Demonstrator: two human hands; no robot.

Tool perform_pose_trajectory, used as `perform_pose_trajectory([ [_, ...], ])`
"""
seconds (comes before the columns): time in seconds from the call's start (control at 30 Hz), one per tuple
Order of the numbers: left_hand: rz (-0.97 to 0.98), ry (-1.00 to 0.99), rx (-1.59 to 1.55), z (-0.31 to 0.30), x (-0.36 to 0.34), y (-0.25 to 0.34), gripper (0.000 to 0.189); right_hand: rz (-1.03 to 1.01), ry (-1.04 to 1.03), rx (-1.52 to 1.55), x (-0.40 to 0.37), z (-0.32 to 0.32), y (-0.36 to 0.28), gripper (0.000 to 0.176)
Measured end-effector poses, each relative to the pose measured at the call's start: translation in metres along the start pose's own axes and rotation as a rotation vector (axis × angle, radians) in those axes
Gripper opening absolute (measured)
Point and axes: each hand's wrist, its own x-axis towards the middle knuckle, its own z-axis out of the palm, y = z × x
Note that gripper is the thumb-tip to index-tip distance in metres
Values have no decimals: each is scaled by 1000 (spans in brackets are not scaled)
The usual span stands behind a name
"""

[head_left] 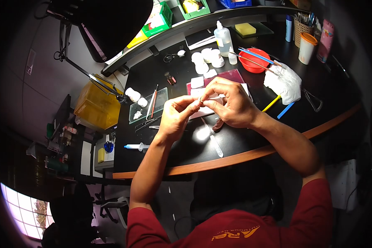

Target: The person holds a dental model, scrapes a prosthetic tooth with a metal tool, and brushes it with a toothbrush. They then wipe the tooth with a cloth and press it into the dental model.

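Over the black desk, my left hand [178, 115] and my right hand [232, 104] meet fingertip to fingertip. Both are closed in a pinch on one tiny item [200, 100], too small to name. Beneath them lie white sheets [197, 82] on a dark red mat [234, 76]. A pale, slim spatula-like tool [214, 142] points toward the front edge, just below my hands. Beside it, under my right hand, is a small brown object [218, 125], partly covered.
Left stand a glass plate [137, 106] with brushes and a syringe [136, 146]. White jars [206, 58], a squeeze bottle [223, 39] and a red bowl [252, 66] are behind. Right are crumpled white tissue [283, 84] and a cup [306, 49]. A lamp arm [84, 72] reaches in from upper left.
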Motion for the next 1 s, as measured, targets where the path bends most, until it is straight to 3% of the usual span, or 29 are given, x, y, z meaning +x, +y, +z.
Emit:
perform_pose_trajectory([
  [0.3,64,4,63,5,0,2,23,53,122,-13,0,5,0,10],
  [0.5,93,27,88,7,-1,3,25,173,20,-3,-1,-1,-9,11],
  [0.8,57,61,155,5,-1,1,25,-17,121,-16,-1,4,2,10],
  [0.9,77,62,167,5,-1,1,24,14,107,11,-1,4,-5,12],
  [1.0,87,59,184,5,0,-1,22,-52,54,-155,-1,-1,-7,16],
])
